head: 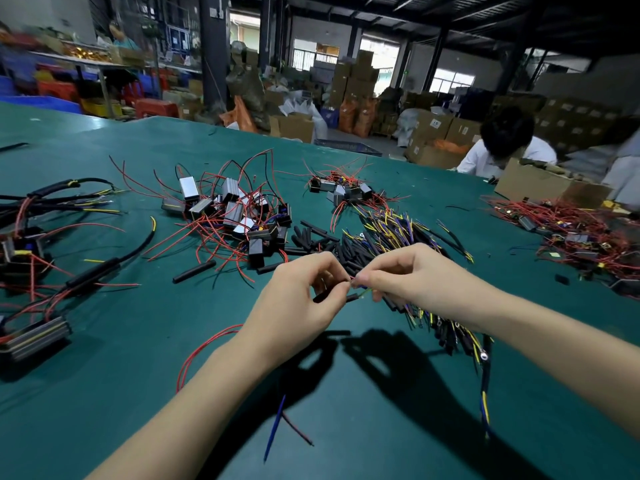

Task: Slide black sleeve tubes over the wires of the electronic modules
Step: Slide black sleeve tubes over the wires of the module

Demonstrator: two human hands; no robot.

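Note:
Above the green table mat [104,393] my two hands meet at the centre. My left hand [298,299] pinches a short black sleeve tube [351,298] whose end sticks out to the right. My right hand [412,275] pinches thin wire ends [362,292], yellow-green and red, right at the tube's mouth. A red wire [204,348] loops out under my left wrist. Loose black sleeve tubes [318,239] lie just beyond my hands. Behind them sits a pile of black modules with red wires [235,209].
Sleeved harnesses and a ribbed module [34,336] lie at the left. A heap of yellow and blue wires [398,226] lies at the right, more modules [341,192] farther back, another red-wire heap [571,230] far right. A person sits behind a cardboard box [533,185].

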